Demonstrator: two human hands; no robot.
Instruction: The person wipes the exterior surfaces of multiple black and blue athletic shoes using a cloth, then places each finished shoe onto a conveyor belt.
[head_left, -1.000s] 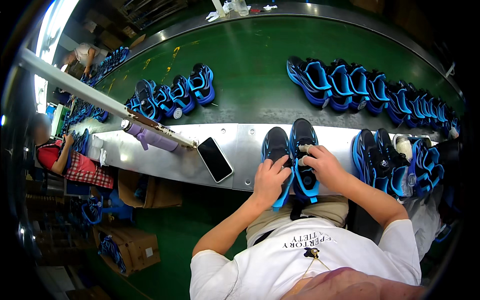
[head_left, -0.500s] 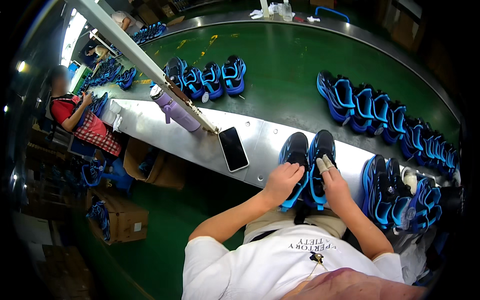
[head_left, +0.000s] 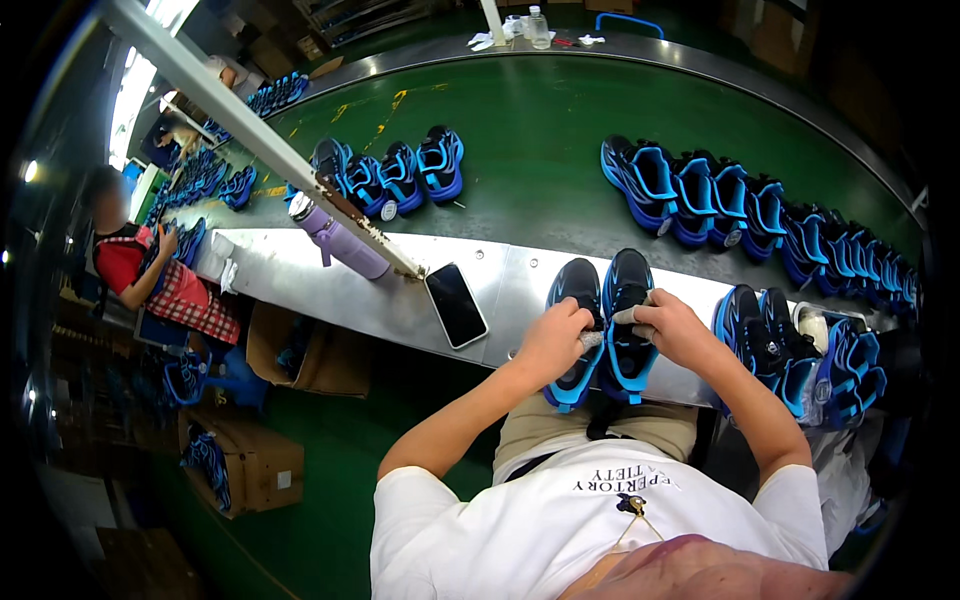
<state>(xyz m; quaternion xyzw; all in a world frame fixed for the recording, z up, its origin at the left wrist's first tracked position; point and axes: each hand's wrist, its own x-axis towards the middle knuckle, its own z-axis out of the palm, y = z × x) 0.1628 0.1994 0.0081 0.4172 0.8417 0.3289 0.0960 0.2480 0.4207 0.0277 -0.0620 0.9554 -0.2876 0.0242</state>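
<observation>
A pair of black and blue sneakers stands side by side on the metal ledge right in front of me. My left hand is curled over the left sneaker near its lacing. My right hand sits on the right sneaker and pinches a pale cloth against its tongue. A bit of the same pale stuff shows at my left fingertips. The heels of both shoes hang over the ledge toward my lap.
A black phone and a purple bottle lie on the ledge to my left, under a slanted metal bar. More blue sneakers crowd my right and line the green belt. A seated person and cardboard boxes are far left.
My head has turned, so the whole scene sits further right and lower in view. Both hands stay on the same pair; the right hand has slid slightly toward the tongue.
</observation>
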